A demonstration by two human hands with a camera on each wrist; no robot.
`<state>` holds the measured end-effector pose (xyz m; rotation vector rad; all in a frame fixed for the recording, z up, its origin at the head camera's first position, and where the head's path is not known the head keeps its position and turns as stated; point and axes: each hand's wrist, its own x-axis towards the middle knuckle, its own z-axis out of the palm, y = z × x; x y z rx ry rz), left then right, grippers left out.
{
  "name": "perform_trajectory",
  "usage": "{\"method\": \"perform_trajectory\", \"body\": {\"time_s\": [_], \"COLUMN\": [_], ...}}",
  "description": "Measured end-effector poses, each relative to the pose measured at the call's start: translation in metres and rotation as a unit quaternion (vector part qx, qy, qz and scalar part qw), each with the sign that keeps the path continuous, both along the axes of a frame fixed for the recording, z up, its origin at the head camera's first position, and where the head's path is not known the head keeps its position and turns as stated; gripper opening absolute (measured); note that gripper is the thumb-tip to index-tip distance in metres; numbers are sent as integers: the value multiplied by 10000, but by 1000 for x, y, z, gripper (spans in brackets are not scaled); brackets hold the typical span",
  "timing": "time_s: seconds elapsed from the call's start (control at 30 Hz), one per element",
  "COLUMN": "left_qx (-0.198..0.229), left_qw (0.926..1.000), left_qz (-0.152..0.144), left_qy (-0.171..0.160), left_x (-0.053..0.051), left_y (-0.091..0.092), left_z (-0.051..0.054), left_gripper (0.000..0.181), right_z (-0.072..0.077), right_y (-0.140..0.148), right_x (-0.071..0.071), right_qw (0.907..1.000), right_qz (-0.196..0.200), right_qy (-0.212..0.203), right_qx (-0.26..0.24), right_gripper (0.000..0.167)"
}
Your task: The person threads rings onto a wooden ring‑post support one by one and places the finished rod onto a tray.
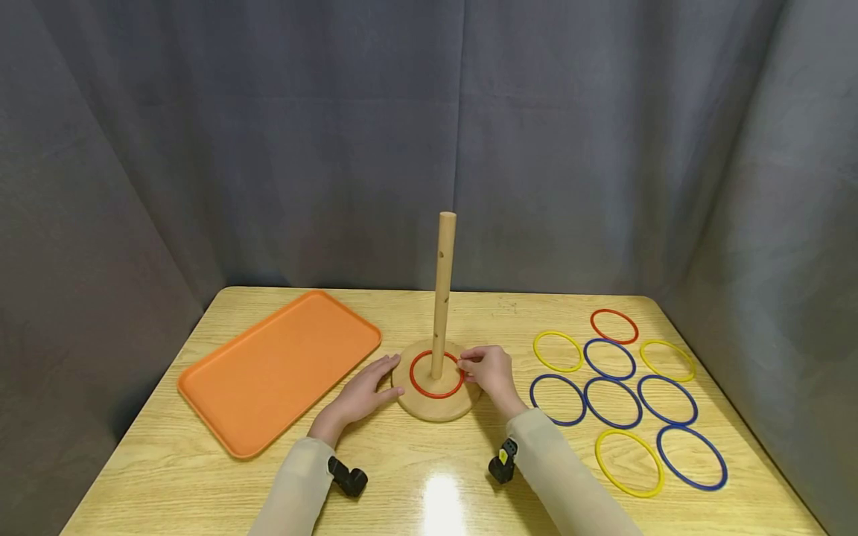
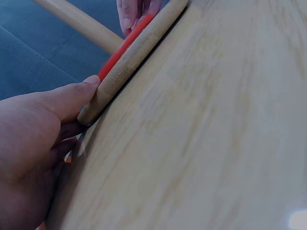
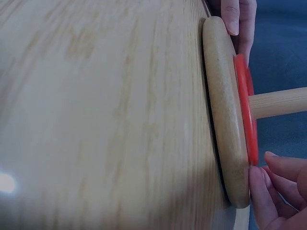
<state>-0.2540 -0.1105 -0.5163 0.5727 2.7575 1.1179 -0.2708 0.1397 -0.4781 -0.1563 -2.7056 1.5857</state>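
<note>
A wooden post (image 1: 442,298) rises from a round wooden base (image 1: 429,408) at mid-table. Around the post's foot, a red ring (image 1: 414,383) lies on the base. My right hand (image 1: 492,372) has its fingers curled at the ring's right edge, and thumb and fingertips pinch it there. On the other side, my left hand (image 1: 365,391) rests against the base's left edge with fingers extended. The left wrist view shows the left thumb (image 2: 76,96) on the rim of the base, close to the ring; the other fingers are partly hidden.
An orange tray (image 1: 281,372) lies at the left. Several loose rings lie flat at the right, among them a red ring (image 1: 614,341), a yellow ring (image 1: 660,476) and a blue ring (image 1: 724,470). Grey curtains (image 1: 335,149) enclose the table's back and sides.
</note>
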Motion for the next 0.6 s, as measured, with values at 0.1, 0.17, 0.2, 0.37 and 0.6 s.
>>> {"method": "perform_trajectory", "body": {"time_s": [0.1,0.17,0.2,0.37,0.6], "left_qx": [5,0,3,22,35], "left_qw": [10000,10000,10000,10000,10000], "left_qz": [4,3,0,-12,-55], "left_qy": [3,-16,-22,-29,-13], "left_x": [0,0,0,1,0], "left_y": [0,1,1,1,0], "left_z": [0,0,1,1,0], "left_gripper": [69,69,69,69,69], "right_z": [-1,-1,-1,1,13], "right_y": [1,2,3,7,18], "right_x": [0,0,0,0,4], "right_qw": [10000,9999,9999,9998,9996], "right_qz": [45,80,72,48,-33], "right_qy": [69,96,78,90,144], "right_qx": [-38,-64,-93,-141,-220], "right_gripper": [13,14,14,15,21]}}
